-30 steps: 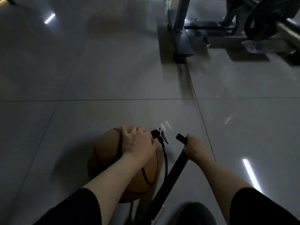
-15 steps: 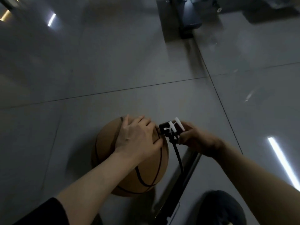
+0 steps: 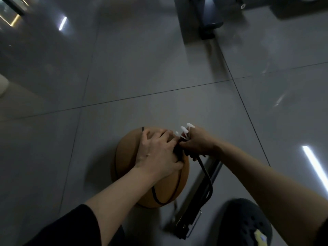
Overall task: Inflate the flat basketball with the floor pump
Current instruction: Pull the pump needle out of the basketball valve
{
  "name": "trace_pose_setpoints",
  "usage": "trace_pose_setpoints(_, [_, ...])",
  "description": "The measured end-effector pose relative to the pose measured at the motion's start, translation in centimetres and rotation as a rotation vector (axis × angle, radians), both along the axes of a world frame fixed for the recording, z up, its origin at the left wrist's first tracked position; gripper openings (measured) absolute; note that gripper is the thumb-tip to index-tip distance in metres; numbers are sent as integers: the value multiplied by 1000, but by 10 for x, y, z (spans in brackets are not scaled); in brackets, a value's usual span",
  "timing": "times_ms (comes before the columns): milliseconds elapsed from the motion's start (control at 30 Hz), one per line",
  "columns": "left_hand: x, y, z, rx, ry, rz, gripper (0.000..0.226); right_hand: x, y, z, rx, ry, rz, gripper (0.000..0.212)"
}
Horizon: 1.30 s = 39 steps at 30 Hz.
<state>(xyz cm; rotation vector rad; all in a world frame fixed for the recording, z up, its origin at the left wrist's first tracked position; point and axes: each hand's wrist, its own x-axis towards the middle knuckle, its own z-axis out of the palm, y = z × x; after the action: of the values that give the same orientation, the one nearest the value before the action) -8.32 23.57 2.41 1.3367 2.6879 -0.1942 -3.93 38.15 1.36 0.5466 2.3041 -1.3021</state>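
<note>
orange basketball [image 3: 127, 167] with black seams, black hose [image 3: 206, 176], grey floor tiles [image 3: 142, 64]

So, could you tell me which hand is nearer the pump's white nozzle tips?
Right. The right hand grips the hose head just below the tips; the left hand rests on the ball beside them.

Orange basketball [image 3: 127, 174] on grey tiled floor [image 3: 142, 68], left hand [image 3: 158, 153] pressed flat on top, right hand [image 3: 198, 144] pinching black pump hose [image 3: 206, 176] end with white nozzles [image 3: 184, 130] at the ball, floor pump [image 3: 197, 199] lying right, dark shoe [image 3: 246, 222] near right.
</note>
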Motion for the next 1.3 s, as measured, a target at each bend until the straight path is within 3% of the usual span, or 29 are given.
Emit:
trace_pose_setpoints(200, [3, -13, 3, 10, -8, -4, 60, 13, -18, 14, 125, 175, 51, 27])
trace_pose_setpoints(367, [-19, -20, 3, -18, -74, 161, 60, 28, 27, 39, 26, 279, -254, 19])
trace_pose_setpoints(467, [-21, -21, 3, 70, -94, 221, 47, 32, 31, 27, -95, 200, -367, 19])
trace_pose_setpoints(667, [-25, -8, -2, 299, -108, 494, 18, 37, 21, 12, -230, 172, -433, 14])
trace_pose_setpoints(800, [-26, -8, -5, 370, -100, 547, 11, 42, 21, 8, -373, 211, -430, 16])
trace_pose_setpoints(933, [-18, -9, -7, 498, -76, 439, 19, 40, 21, 12, -639, 199, -433, 14])
trace_pose_setpoints(1000, [-11, -4, -4, 630, -196, 250, 21, 36, 22, 13, -757, 184, -469, 24])
trace_pose_setpoints(1100, [-4, 7, -1, 608, -386, 42, 37, 32, 20, 13, -746, 184, -450, 35])
trace_pose_setpoints(1200, [-5, 12, -4, 660, -373, 55, 24, 32, 16, 12, -782, 171, -414, 42])
trace_pose_setpoints(1300, [-11, 12, -4, 666, -323, 155, 22, 34, 19, 9, -969, 108, -449, 39])
